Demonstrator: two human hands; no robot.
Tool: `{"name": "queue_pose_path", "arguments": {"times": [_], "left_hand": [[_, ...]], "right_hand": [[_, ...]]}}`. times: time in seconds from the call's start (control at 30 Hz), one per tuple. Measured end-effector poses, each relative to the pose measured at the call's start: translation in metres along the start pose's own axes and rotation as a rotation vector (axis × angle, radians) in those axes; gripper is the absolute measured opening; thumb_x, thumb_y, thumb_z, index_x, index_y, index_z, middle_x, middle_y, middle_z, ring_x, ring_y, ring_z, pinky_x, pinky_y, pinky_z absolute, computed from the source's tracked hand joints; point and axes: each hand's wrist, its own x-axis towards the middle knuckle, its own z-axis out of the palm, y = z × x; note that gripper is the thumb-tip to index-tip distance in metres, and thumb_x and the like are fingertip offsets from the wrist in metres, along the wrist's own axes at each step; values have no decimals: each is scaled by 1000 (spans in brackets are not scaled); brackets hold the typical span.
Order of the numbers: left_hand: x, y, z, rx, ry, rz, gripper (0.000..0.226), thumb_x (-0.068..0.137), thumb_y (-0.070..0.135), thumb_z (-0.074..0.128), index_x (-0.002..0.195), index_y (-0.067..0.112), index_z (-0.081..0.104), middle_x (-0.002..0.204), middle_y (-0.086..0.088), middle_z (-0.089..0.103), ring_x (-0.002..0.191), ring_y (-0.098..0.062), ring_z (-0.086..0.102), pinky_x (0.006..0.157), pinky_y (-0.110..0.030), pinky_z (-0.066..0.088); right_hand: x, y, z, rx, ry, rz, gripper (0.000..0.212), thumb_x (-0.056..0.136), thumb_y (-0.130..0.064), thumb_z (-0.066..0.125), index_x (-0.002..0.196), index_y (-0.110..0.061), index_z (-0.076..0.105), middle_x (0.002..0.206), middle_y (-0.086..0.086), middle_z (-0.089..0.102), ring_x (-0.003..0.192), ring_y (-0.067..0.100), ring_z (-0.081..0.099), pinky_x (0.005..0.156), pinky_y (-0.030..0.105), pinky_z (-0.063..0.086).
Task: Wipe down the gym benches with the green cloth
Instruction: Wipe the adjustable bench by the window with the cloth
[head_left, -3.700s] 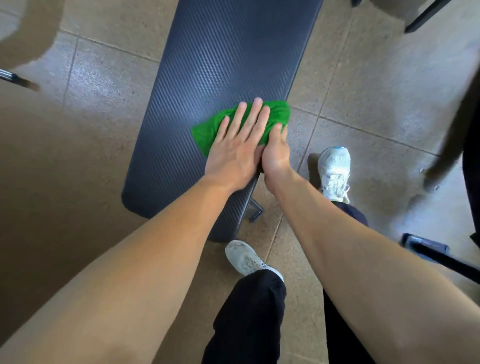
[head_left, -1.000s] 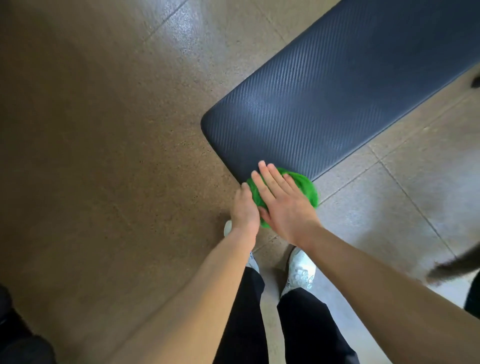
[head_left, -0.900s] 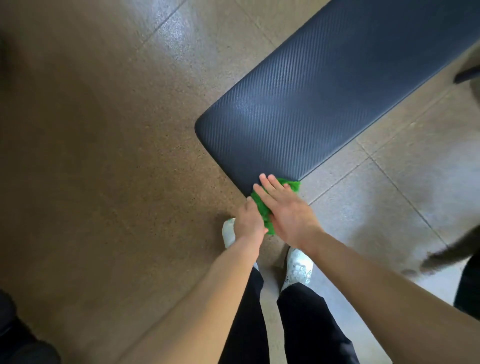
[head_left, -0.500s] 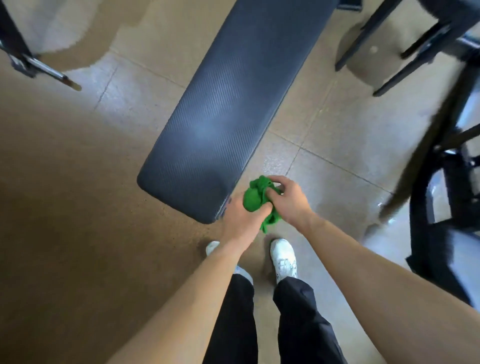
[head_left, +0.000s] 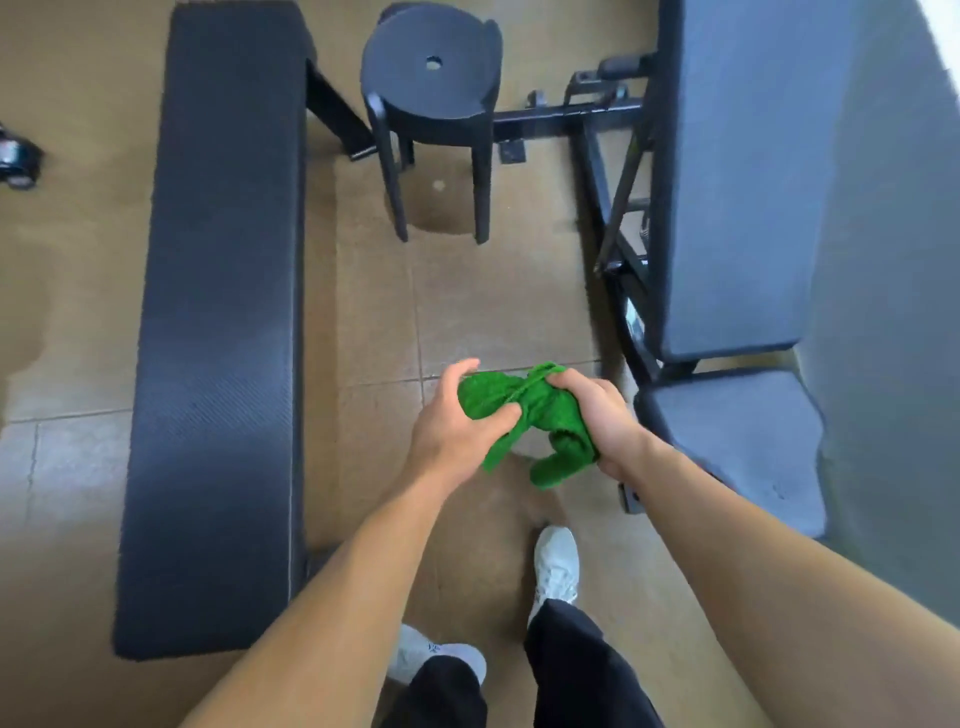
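Underfoot: tan tiled floor (head_left: 467, 312).
On my left: flat bench (head_left: 223, 312).
Ahead: black stool (head_left: 431, 67).
On my right: grey bench (head_left: 727, 208) on its black frame.
Between the benches: my white shoes (head_left: 556, 566).

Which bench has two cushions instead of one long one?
The bench on the right: it has a long pad plus a smaller seat pad below it. The left bench is one long dark pad.

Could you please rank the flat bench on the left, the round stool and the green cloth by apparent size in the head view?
1. flat bench, clearly the largest.
2. round stool.
3. green cloth, bunched up and smallest, though nearest the camera.
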Motion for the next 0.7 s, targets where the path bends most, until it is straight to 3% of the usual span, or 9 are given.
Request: {"name": "queue_pose_path", "arguments": {"times": [0.07,0.23,0.3,0.37,0.47,0.57,0.63,0.7], "left_hand": [[11,38,24,131,-73,85,69,61,69,65,125,52,44,117,11,65,110,-12,61,98,-37,48],[29,147,80,609,-237,180,69,53,85,44,103,43,66,94,2,67,98,-21,63,87,-37,51],[34,185,99,650,-304,156,44,56,78,45,79,46,63,83,2,64,92,-25,64,80,-37,53],[43,219,114,637,-375,116,24,68,67,47,68,48,61,81,1,66,89,-27,65,78,-35,52],[56,263,125,519,-419,88,24,91,48,51,91,36,72,87,-2,69,90,-25,64,71,-29,42],[76,300,120,493,-412,109,30,101,32,47,102,12,70,92,-6,65,87,-24,56,66,-28,31],[100,322,113,591,-380,191,31,102,34,44,95,15,67,98,-7,60,98,-27,57,73,-29,34],[131,342,101,747,-307,317,33,101,39,42,104,21,69,115,-3,58,112,-27,53,91,-35,41]], "right_hand": [[2,-18,-34,96,72,-10,24,88,-25,63,74,-8,72,63,9,60,52,23,54,54,32,44],[2,-71,-119,213,199,-48,22,88,-23,64,77,-5,70,71,14,59,62,25,56,61,38,46],[1,-91,-147,228,235,-75,23,87,-24,64,76,-5,70,71,14,59,63,25,55,61,37,45],[2,-112,-170,240,258,-93,26,83,-28,67,79,-3,72,73,15,63,64,25,59,62,40,49],[3,-146,-194,252,267,-103,36,71,-36,72,83,-2,73,75,14,69,68,26,63,69,47,56],[9,-184,-207,261,235,-148,27,84,-28,72,88,-1,71,70,11,64,63,24,59,56,31,50],[19,-209,-211,267,241,-147,22,86,-26,72,85,-4,71,69,8,64,59,20,59,54,26,47],[35,-235,-212,243,264,-137,26,83,-31,74,84,-6,72,69,5,66,60,18,59,58,27,46]]}}
